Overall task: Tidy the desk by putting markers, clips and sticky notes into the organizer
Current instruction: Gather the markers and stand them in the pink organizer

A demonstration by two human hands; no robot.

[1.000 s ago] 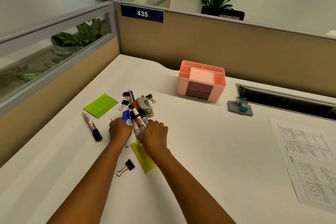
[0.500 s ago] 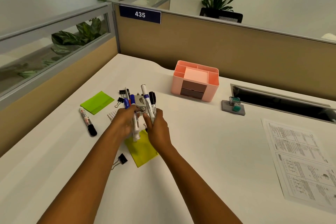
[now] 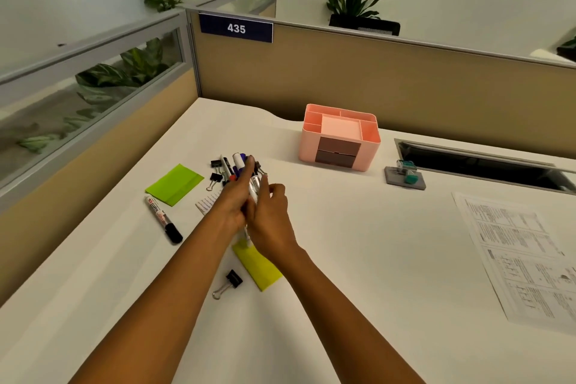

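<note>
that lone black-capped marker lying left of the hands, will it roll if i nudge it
The black-capped marker looks round-barrelled and lies flat on the smooth white desk, so a sideways nudge would probably roll it. An endwise push would more likely slide it. It looks rigid and probably light, so a plain pinch should lift it.

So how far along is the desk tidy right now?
Nothing looks stowed yet: the pink organizer shows no markers or clips. In hand: the left hand and right hand hold a bundle of markers above the desk. Left: the black-capped marker, two green sticky note pads, and binder clips.
</note>
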